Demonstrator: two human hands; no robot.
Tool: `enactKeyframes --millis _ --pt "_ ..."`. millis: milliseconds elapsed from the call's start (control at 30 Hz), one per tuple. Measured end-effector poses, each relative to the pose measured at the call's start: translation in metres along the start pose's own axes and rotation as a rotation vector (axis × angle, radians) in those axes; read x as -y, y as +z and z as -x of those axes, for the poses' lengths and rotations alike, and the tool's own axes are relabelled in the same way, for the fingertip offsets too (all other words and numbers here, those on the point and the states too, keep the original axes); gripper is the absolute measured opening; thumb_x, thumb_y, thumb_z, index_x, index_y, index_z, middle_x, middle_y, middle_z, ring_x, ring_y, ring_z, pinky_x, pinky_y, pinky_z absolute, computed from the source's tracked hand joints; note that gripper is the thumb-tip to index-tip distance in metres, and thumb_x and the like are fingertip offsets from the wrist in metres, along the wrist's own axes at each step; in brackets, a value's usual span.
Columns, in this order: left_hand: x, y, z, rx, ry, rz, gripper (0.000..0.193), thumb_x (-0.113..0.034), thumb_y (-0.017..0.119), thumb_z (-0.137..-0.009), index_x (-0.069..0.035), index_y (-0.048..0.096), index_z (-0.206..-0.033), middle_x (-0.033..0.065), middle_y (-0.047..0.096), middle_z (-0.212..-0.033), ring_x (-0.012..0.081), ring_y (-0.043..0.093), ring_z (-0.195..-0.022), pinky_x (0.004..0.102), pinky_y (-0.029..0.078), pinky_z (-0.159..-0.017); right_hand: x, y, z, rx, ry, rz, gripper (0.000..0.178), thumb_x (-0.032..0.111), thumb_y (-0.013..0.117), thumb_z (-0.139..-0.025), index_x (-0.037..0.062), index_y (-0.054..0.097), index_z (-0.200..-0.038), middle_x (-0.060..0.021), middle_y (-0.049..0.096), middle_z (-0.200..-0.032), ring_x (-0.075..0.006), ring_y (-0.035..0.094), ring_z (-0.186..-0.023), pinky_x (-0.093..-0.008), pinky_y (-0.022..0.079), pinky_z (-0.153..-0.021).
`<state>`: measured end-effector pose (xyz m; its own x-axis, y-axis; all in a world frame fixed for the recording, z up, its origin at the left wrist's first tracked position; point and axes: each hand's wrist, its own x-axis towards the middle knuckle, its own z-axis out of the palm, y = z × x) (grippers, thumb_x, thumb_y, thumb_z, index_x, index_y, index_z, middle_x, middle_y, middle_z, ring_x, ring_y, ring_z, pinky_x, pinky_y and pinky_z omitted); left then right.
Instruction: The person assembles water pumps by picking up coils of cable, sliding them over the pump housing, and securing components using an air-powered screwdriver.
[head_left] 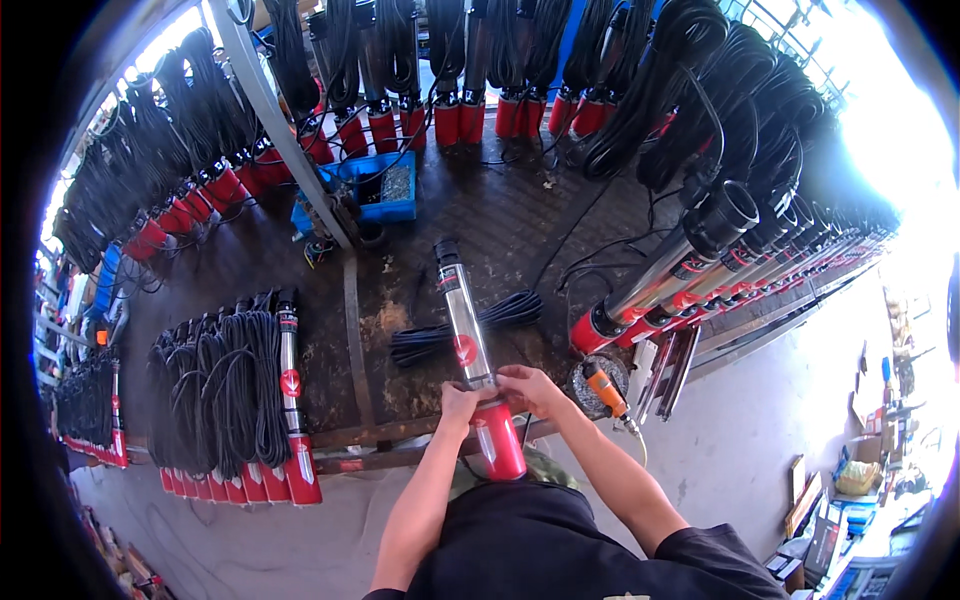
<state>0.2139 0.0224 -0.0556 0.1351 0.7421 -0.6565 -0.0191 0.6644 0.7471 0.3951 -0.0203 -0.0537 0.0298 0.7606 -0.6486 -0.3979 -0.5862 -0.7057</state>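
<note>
A slim submersible pump (463, 320) with a silver tube, black top and red lower end lies in front of me, its red end jutting over the bench's near edge toward my body. My left hand (464, 404) grips it from the left, near the seam between the silver and red parts. From the right, my right hand (530, 390) closes its fingers at that same seam; its fingertips are partly hidden. Beneath the silver tube, a bundled black cable (512, 311) lies across the dark bench (395, 385).
Several finished-looking pumps with coiled cables (245, 385) lie in a row at left. More pumps (650, 280) lean at right, beside an orange air tool (604, 388). A blue bin (400, 209) and a metal post (280, 120) stand farther back.
</note>
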Motion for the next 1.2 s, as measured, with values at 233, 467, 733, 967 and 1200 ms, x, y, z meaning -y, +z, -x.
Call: enactKeyframes --millis 233,467,733,967,1200 --pt "-0.006 0.001 0.01 0.007 0.004 -0.006 0.066 -0.006 0.087 -0.064 0.006 0.044 -0.113 0.0183 0.061 -0.099 0.0259 0.067 -0.082 0.0384 0.058 -0.07 -0.041 -0.116 0.016 -0.453 -0.03 -1.241 0.035 0.036 0.063 -0.098 0.0058 0.055 -0.113 -0.0173 0.07 -0.103 -0.0189 0.07 -0.074 -0.02 0.053 -0.046" --pt "0.01 0.001 -0.013 0.065 -0.044 -0.02 0.063 -0.004 0.085 -0.067 0.004 0.045 -0.115 0.0189 0.058 -0.108 0.0278 0.064 -0.094 0.0395 0.056 -0.084 -0.031 -0.121 0.006 -0.525 -0.088 -1.581 0.06 0.053 0.065 -0.093 0.0008 0.05 -0.119 -0.0262 0.066 -0.106 -0.0209 0.07 -0.071 -0.022 0.054 -0.048" --pt "0.009 -0.004 -0.009 0.022 -0.041 -0.057 0.069 -0.008 0.087 -0.065 0.002 0.044 -0.118 0.0175 0.059 -0.11 0.0285 0.064 -0.097 0.0392 0.055 -0.085 0.025 -0.028 0.095 -1.052 -0.779 -1.118 0.031 0.032 0.066 -0.099 0.0073 0.057 -0.116 -0.006 0.066 -0.093 -0.0173 0.069 -0.081 -0.0258 0.059 -0.073" --pt "0.0 -0.009 -0.002 0.056 0.019 -0.046 0.066 -0.008 0.089 -0.063 0.004 0.044 -0.11 0.0171 0.061 -0.098 0.026 0.067 -0.085 0.04 0.056 -0.076 0.071 0.045 0.134 -0.714 -1.207 -0.406 0.057 0.013 0.05 -0.089 0.0007 0.043 -0.144 -0.0024 0.05 -0.11 -0.0111 0.052 -0.105 -0.0279 0.041 -0.094" --pt "-0.021 -0.002 0.012 0.094 0.001 0.018 0.05 -0.005 0.088 -0.062 0.002 0.054 -0.097 0.0145 0.065 -0.089 0.0242 0.068 -0.074 0.0388 0.057 -0.069 0.065 0.067 0.091 -0.48 -1.028 -0.176 0.05 0.006 0.053 -0.08 0.0003 0.053 -0.13 -0.0143 0.066 -0.118 -0.0215 0.066 -0.102 -0.0325 0.049 -0.094"
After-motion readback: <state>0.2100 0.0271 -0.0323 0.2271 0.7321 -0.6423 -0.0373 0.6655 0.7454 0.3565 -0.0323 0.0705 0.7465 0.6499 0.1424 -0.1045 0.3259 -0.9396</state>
